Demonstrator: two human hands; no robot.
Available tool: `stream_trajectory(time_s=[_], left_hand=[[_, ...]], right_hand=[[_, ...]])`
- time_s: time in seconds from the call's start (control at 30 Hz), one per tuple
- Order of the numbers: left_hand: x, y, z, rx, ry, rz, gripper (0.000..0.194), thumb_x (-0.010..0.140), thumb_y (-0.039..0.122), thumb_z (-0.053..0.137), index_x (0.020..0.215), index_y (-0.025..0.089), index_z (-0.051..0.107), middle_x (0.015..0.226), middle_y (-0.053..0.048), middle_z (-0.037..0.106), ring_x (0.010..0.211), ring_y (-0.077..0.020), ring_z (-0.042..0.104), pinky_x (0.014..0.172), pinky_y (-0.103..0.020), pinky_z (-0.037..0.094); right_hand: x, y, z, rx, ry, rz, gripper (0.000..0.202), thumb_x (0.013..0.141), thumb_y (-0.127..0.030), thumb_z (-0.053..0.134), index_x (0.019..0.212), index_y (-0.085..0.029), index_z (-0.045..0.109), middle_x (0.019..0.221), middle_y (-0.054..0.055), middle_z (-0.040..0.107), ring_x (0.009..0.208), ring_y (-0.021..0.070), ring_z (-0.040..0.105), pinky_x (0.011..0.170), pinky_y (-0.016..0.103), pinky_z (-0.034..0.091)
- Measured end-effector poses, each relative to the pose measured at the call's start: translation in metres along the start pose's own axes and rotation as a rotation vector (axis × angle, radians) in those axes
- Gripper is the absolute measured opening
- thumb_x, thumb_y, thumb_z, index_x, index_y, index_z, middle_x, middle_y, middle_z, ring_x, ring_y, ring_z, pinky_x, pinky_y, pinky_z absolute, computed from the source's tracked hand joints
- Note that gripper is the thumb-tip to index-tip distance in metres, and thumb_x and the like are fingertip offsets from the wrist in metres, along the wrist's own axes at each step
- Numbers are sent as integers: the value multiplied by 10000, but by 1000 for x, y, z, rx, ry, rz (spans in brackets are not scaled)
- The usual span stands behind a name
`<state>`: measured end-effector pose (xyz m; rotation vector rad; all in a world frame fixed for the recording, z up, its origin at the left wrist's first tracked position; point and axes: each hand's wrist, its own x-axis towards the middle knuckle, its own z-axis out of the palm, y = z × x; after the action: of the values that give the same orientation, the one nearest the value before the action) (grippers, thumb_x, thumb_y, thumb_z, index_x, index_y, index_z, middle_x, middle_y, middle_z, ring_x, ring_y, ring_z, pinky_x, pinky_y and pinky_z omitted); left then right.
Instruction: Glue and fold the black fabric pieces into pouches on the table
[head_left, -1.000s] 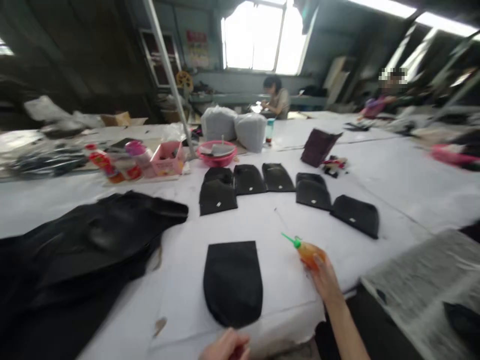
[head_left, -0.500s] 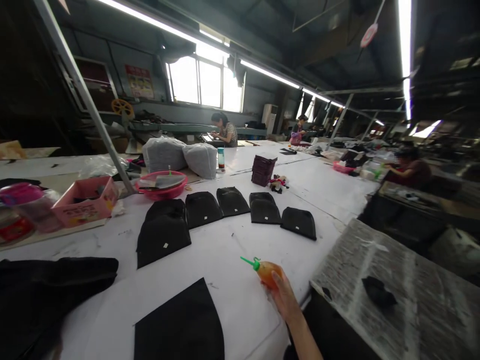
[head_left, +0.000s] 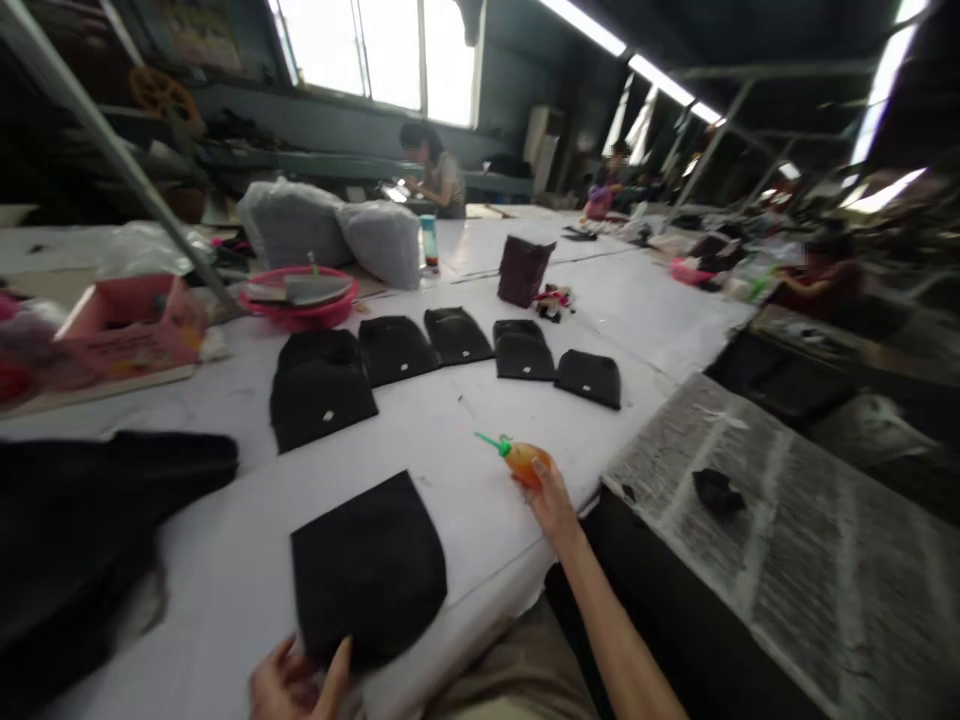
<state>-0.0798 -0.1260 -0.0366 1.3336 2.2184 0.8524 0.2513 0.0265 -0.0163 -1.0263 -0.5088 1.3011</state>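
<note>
An orange squeeze bottle [head_left: 525, 462] with a thin green nozzle lies in my right hand [head_left: 553, 505], whose fingers wrap round its base. The nozzle points left, over the white table. My left hand [head_left: 300, 685] is at the near edge of a flat black panel [head_left: 367, 565], thumb and fingers apart. Its thumb overlaps the panel's lower edge; the other fingertips are beside the left corner. Farther back, several black pieces [head_left: 322, 390] lie in a curved row, each with a small white mark.
Black fabric [head_left: 97, 530] is heaped at the left. Behind are a pink box [head_left: 131, 330], a pink basin [head_left: 300, 315], wrapped bundles [head_left: 292, 230] and a dark purple stack [head_left: 523, 270]. A grey-topped surface [head_left: 795, 530] adjoins at right. Other people work farther off.
The view has tipped downward. My left hand has come into view at the black panel's near edge. My right hand still holds the squeeze bottle.
</note>
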Motion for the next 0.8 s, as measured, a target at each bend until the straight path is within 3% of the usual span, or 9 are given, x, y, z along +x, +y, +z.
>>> stream_trajectory(time_s=[0.03,0.1,0.2,0.3,0.4,0.57,0.7,0.8], left_hand=[[-6,1,-7,-58,-63,-128,644,713,610,598,1222,217,609,760,-49,735,675,-311,737,569,-418,592],[-12,8,-17,-194,-147,-252,611,710,593,663,1161,193,563,803,-52,736,689,-284,736,605,-395,598],[-10,20,-21,-453,-162,-479,519,679,505,750,1029,204,513,757,-19,704,550,-228,698,482,-330,564],[-9,25,-20,-615,-154,-578,450,631,381,829,915,187,539,702,-1,687,560,-186,692,527,-297,585],[-14,24,-21,-736,-139,-624,399,581,326,866,809,161,584,701,-8,691,625,-161,687,597,-283,602],[-18,21,-23,-1008,-178,-681,402,584,344,899,748,158,582,680,2,692,641,-137,677,707,-291,603],[-20,27,-20,-1320,-309,-708,371,659,303,872,901,179,620,952,-40,747,904,-173,721,893,-330,590],[-25,28,-17,-1256,-339,-657,405,735,340,814,1041,186,600,1066,-72,729,954,-197,718,888,-359,596]], right_hand=[[-3,2,6,10,-13,27,479,639,-477,916,995,-250,691,922,-8,764,765,142,690,672,242,568],[-9,9,25,28,-70,112,493,644,-460,918,1028,-249,693,958,0,764,767,146,689,664,241,567],[-22,30,63,66,-199,253,490,699,-478,880,1084,-234,699,1061,53,761,827,186,699,700,291,590],[-46,55,103,117,-379,345,453,751,-499,833,1088,-225,703,1073,70,755,881,213,699,741,332,603],[-64,77,125,131,-431,332,389,754,-438,837,1052,-227,701,1061,54,750,954,225,688,757,334,602],[-67,95,122,124,-419,337,363,764,-412,826,1057,-237,701,1071,33,746,980,216,674,735,303,590],[-61,96,112,113,-396,347,384,773,-450,815,1074,-238,709,1108,33,740,1014,218,672,826,347,590],[-58,93,107,89,-375,330,387,784,-456,805,1090,-238,715,1146,41,735,1065,227,663,869,363,583]])
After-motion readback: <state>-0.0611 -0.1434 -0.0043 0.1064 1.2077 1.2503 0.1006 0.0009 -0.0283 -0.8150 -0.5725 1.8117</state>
